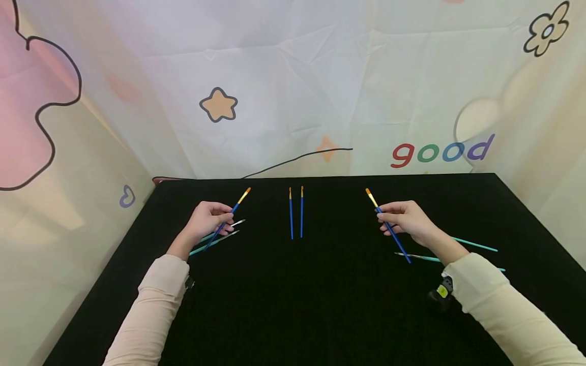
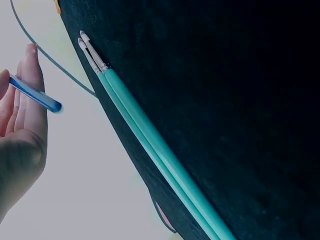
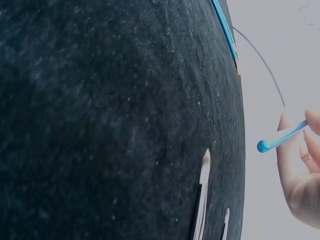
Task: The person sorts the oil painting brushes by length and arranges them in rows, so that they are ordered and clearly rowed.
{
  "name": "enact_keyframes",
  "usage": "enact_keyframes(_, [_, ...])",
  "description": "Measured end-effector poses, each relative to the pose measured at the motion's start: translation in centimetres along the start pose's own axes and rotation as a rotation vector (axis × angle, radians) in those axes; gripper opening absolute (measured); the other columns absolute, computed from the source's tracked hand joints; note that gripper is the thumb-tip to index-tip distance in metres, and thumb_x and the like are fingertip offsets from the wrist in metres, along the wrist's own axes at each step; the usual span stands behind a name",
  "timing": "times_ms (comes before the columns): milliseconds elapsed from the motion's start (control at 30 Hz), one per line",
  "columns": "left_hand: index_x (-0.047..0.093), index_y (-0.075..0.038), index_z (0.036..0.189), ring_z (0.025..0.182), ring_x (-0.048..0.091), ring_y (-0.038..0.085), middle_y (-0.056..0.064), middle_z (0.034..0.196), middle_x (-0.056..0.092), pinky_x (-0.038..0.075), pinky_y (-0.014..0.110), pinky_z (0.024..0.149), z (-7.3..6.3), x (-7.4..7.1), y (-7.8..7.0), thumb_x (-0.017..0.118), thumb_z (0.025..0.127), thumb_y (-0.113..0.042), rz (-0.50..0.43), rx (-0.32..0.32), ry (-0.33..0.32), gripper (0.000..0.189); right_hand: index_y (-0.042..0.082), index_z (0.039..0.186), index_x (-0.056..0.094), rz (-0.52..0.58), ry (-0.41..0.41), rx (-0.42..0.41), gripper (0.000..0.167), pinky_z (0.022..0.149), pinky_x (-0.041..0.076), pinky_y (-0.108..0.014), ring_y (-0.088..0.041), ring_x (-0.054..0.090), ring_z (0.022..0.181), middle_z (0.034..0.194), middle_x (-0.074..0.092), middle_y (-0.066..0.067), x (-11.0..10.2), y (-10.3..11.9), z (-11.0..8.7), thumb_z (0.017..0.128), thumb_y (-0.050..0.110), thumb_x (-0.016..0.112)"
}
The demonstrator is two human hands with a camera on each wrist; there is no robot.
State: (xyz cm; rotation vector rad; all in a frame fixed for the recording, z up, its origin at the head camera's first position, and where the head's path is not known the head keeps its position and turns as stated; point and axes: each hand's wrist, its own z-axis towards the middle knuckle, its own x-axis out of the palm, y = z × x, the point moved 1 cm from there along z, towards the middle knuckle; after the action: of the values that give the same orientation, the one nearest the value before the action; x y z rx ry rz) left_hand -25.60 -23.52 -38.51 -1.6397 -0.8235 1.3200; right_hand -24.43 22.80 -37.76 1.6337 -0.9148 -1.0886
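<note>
Between thumb and fingers my left hand (image 1: 211, 219) pinches a blue paintbrush (image 1: 235, 207), its orange bristle tip pointing up and to the right. Its rounded handle end shows in the left wrist view. My right hand (image 1: 409, 219) pinches another blue paintbrush (image 1: 398, 242), tilted with its orange tip up to the left. Two more blue paintbrushes (image 1: 291, 218) lie side by side at the back middle of the table. Below the left hand lie two teal paintbrushes (image 2: 145, 130) with pale tips. Two further teal paintbrushes (image 1: 476, 244) lie under the right hand and forearm, partly hidden.
A black cloth covers the table (image 1: 311, 305). A pale printed curtain (image 1: 293, 91) with a star, a flower and the word "good" hangs behind its back edge and along the sides. A small dark wrist camera (image 1: 441, 292) sits at the right cuff.
</note>
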Motion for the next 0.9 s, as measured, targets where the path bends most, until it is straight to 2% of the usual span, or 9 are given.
enact_keyframes(200, [0.049,0.016,0.112,0.072,0.066,0.024,0.033,0.100,0.056,0.053,0.041,0.069,0.4,0.6,-0.6,0.053,0.092,-0.005,-0.063,-0.047,0.058,0.030,-0.017,0.121,0.042,0.032,-0.003,-0.015,0.042,0.069,0.053,-0.031,-0.013,0.062,0.071,0.089,0.061,-0.015,0.5,-0.2,0.5,0.093,0.011,0.053])
enact_keyframes(333, [0.048,0.016,0.113,0.074,0.065,0.023,0.030,0.099,0.055,0.052,0.041,0.070,0.8,0.9,-0.8,0.052,0.092,-0.005,-0.088,-0.062,0.070,0.031,-0.018,0.121,0.042,0.050,-0.008,-0.022,0.042,0.069,0.053,-0.032,-0.013,0.062,0.071,0.089,0.061,-0.016,0.8,-0.2,0.9,0.092,0.011,0.053])
enact_keyframes(633, [0.048,0.016,0.111,0.085,0.061,0.037,0.024,0.093,0.058,0.053,0.039,0.071,1.3,1.5,-1.2,0.053,0.091,-0.004,-0.112,-0.049,0.055,0.028,-0.017,0.122,0.043,0.064,-0.015,-0.014,0.042,0.070,0.053,-0.032,-0.012,0.062,0.070,0.090,0.060,-0.016,1.3,-0.3,1.5,0.092,0.011,0.054])
enact_keyframes(900, [0.054,0.013,0.106,0.076,0.065,0.027,0.028,0.095,0.061,0.053,0.034,0.069,2.1,2.1,-1.6,0.056,0.090,-0.007,-0.104,-0.059,0.033,0.025,-0.016,0.122,0.043,0.067,-0.035,-0.010,0.041,0.071,0.053,-0.034,-0.012,0.062,0.070,0.089,0.061,-0.015,1.4,0.0,1.5,0.092,0.010,0.053])
